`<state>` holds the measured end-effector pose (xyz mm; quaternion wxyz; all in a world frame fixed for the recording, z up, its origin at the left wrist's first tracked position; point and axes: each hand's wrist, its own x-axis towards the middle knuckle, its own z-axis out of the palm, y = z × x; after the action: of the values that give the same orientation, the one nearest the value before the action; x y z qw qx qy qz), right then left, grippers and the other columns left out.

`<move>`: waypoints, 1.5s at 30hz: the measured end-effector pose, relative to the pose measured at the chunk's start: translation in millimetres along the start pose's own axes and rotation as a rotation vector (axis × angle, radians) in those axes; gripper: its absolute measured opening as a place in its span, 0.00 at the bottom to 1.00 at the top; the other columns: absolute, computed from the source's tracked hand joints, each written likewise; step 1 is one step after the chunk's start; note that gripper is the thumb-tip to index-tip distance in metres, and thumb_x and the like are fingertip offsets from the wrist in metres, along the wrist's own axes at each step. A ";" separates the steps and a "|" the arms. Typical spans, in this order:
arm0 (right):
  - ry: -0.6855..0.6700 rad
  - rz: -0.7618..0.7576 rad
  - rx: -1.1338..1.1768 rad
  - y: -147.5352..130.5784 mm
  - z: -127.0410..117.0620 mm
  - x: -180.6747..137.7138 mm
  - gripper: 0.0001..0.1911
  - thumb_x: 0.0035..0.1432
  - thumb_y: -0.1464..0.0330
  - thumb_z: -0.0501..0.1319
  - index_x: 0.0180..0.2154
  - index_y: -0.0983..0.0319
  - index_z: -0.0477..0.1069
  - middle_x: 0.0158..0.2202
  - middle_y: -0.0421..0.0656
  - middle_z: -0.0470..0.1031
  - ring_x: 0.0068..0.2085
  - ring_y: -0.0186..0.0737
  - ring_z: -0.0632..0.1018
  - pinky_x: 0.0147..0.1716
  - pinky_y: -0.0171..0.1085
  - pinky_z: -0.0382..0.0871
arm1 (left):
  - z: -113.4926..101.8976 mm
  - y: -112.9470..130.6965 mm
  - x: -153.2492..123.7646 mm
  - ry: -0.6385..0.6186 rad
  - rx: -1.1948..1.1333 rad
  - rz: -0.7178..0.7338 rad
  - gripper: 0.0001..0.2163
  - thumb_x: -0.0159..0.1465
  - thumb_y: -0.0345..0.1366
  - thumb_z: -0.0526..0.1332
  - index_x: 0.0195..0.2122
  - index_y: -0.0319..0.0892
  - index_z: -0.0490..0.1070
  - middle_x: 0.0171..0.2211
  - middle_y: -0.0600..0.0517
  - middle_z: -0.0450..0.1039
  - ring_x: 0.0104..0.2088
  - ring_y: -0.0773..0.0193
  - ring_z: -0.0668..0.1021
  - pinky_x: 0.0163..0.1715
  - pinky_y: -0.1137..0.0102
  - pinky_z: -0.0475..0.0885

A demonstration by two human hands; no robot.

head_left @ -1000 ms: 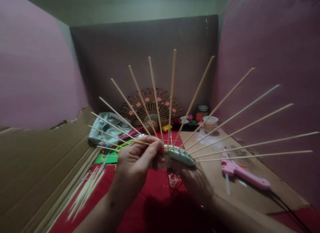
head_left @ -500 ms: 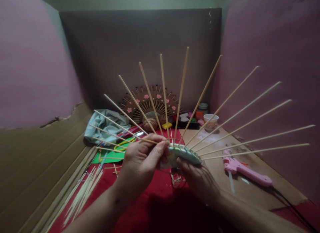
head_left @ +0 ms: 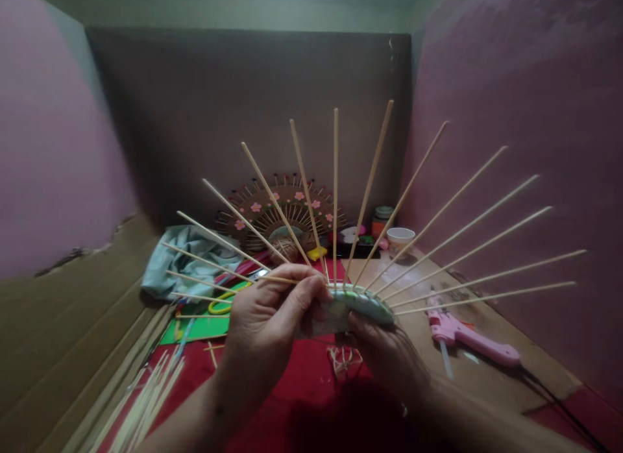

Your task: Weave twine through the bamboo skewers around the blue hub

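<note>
With the left hand (head_left: 263,317) fingers pinched on a bamboo skewer (head_left: 228,265) at the left end of the pale green half-disc base (head_left: 363,304), which the right hand (head_left: 384,355) grips from beneath above the red counter (head_left: 302,388), it seems best to brace the base and match the neighbouring skewers' spacing.

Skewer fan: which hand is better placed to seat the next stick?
Likely left hand: it pinches a thin wooden skewer at the pale green half-disc base; right hand cradles that base underneath.

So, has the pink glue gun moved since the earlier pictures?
No. The glue gun still lies on the same spot of the brown board, right of the cup; only the view shifted.
</note>
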<state>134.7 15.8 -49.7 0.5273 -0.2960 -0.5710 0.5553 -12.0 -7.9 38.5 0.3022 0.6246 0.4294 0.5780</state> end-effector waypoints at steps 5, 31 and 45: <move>-0.012 -0.004 -0.103 -4.4 -0.9 0.2 0.10 0.56 0.61 0.55 0.36 0.54 0.73 0.35 0.39 0.78 0.36 0.38 0.78 0.36 0.35 0.76 | 3.4 -4.4 0.1 -0.002 0.000 0.006 0.05 0.57 0.34 0.59 0.26 0.40 0.73 0.21 0.53 0.74 0.20 0.69 0.74 0.18 0.77 0.71; -0.015 -0.311 -0.387 27.6 -11.4 1.8 0.10 0.55 0.66 0.58 0.39 0.54 0.74 0.31 0.38 0.79 0.32 0.38 0.80 0.36 0.34 0.75 | -1.8 -15.7 -4.0 0.131 -0.105 -0.130 0.07 0.57 0.36 0.60 0.27 0.36 0.70 0.22 0.52 0.73 0.17 0.69 0.72 0.13 0.75 0.68; -0.017 0.113 -0.063 4.0 0.7 -3.0 0.11 0.54 0.57 0.58 0.32 0.56 0.74 0.31 0.38 0.77 0.33 0.36 0.78 0.33 0.32 0.74 | -2.8 -17.0 -11.8 0.127 -0.153 -0.156 0.06 0.57 0.35 0.61 0.29 0.36 0.71 0.22 0.50 0.75 0.17 0.69 0.73 0.14 0.76 0.68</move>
<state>133.9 13.6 -54.2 0.4809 -0.3396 -0.5747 0.5685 -17.4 -11.0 18.6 0.3653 0.5267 0.4494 0.6223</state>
